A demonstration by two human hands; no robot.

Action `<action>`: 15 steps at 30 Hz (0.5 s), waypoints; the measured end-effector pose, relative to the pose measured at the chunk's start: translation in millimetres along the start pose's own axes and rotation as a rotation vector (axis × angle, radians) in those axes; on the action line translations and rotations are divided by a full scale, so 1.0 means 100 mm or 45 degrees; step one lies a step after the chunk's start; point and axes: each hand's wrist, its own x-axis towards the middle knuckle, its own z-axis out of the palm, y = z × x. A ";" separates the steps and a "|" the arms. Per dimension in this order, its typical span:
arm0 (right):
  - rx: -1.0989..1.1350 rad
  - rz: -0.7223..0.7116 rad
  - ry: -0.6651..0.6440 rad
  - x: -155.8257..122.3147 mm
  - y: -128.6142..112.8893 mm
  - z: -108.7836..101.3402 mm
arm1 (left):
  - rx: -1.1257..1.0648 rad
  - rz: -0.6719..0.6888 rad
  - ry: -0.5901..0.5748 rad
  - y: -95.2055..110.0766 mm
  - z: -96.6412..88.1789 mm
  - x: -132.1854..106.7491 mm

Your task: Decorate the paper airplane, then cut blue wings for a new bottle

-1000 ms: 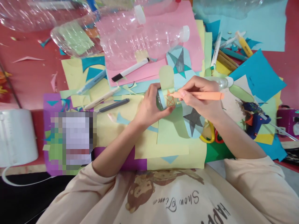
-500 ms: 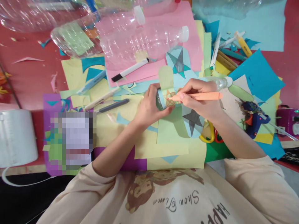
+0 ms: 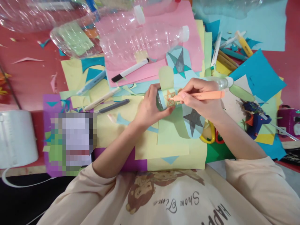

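Observation:
My left hand (image 3: 152, 104) is closed around the base end of a small clear plastic bottle (image 3: 160, 100) lying on its side. Paper wraps the bottle, with an orange star outline (image 3: 170, 97) drawn on a pale yellow piece. Pinched in my right hand (image 3: 199, 97) is an orange marker (image 3: 208, 95), its tip touching that star. Rounded light blue paper flaps stick out from the bottle, one with a grey and teal star (image 3: 180, 63), the other with a dark grey star (image 3: 193, 122). A plain pale green flap (image 3: 166, 78) rises near my left fingers.
Clear bottles (image 3: 145, 42) lie on pink paper at the back. Several markers are scattered about, including a black-and-white one (image 3: 130, 70). To the right are a blue glue gun (image 3: 256, 123) and yellow-handled scissors (image 3: 208, 134). A blurred-out phone (image 3: 77, 137) lies left, beside a white container (image 3: 17, 137).
The orange marker has shifted very slightly and its tip stays on the star. Both hands hold nearly the same position.

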 end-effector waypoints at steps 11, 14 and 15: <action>-0.037 0.016 0.015 0.01 -0.02 0.00 | -0.033 0.004 -0.009 -0.01 0.00 0.00; -0.051 0.005 -0.002 0.01 -0.01 -0.01 | -0.046 0.012 -0.010 -0.01 0.00 0.00; -0.047 0.002 -0.003 0.01 -0.02 -0.01 | -0.047 0.013 -0.012 -0.02 0.00 0.01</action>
